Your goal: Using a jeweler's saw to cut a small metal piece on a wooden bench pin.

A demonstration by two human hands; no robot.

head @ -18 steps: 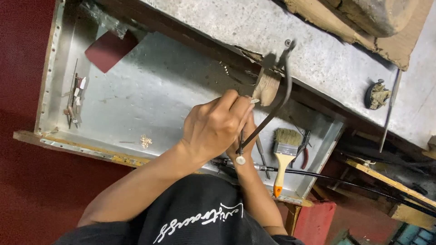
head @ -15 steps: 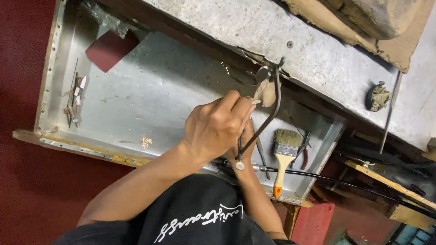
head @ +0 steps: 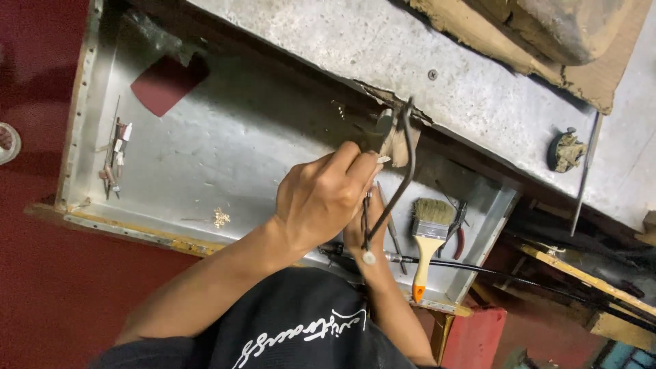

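Your left hand (head: 324, 198) presses its fingers together over a small piece on the wooden peg (head: 393, 140), while your right hand (head: 359, 229), mostly hidden beneath it, holds the saw (head: 396, 188), whose frame runs from your body toward the peg.

Right hand (head: 360, 229) mostly hidden behind left hand (head: 324, 198); its grip cannot be made out. Small workpiece at the worn wooden bench peg (head: 391, 140), one o'clock of the left hand, too small to identify. Round white object (head: 7, 142) at nine o'clock cut by frame edge.
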